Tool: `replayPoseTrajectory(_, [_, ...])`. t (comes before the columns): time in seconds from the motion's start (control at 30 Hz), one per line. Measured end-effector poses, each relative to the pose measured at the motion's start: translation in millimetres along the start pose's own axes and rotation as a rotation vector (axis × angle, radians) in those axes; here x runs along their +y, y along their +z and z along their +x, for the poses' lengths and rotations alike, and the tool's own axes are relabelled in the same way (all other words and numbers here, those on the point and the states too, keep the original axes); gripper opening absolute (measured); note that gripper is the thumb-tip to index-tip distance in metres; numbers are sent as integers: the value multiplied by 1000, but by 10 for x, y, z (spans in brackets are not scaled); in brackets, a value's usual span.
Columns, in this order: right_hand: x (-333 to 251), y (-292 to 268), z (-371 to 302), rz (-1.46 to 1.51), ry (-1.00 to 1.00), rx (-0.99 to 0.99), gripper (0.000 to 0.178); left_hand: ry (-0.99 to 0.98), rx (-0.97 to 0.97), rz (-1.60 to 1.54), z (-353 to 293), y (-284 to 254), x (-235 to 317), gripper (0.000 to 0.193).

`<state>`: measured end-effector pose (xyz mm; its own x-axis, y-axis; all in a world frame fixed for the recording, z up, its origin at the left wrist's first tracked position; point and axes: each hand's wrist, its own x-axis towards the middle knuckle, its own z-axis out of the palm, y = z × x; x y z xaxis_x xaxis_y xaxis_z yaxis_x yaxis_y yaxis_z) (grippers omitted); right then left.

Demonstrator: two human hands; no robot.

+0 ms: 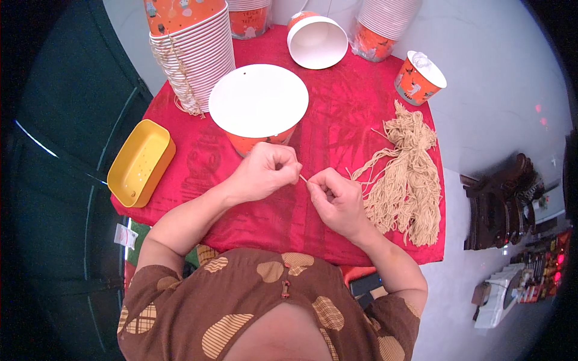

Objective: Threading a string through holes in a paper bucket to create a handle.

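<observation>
My left hand [265,173] and my right hand [338,201] are close together over the table, both with fingers pinched. A short bit of pale string [303,178] shows between them, gripped at either side; the rest of it is hidden by the fingers. Just beyond my left hand stands a paper bucket [259,99], white inside with an orange printed outside and a small dark hole near its far rim. To the right of my right hand lies a large bundle of tan string [409,174], its loose strands spreading toward the hand.
A red cloth [223,228] covers the table. At its left edge is a yellow plastic basket [144,162]. A tall stack of buckets [195,66] with strings hanging stands far left. Farther back are a tipped bucket [317,43], a small orange bucket [415,81] and another stack [379,33].
</observation>
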<state>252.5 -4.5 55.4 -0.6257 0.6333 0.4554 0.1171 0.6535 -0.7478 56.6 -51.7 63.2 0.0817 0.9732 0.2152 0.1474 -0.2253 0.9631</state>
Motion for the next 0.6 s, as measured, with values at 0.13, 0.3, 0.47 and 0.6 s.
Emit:
replayPoseTrajectory(0.13, [-53,59,46,41,-24,75,12,59,122,-12,-121,-169,334,33])
replayPoseTrajectory(0.3, [-87,156,163,25,-115,119,16,104,271,227,-142,-479,738,37])
replayPoseTrajectory(0.47, [-124,272,298,-3,-166,122,16,75,263,566,31,-882,919,33])
replayPoseTrajectory(0.6, [-93,318,370,91,-50,138,16,13,162,724,217,-1000,924,25])
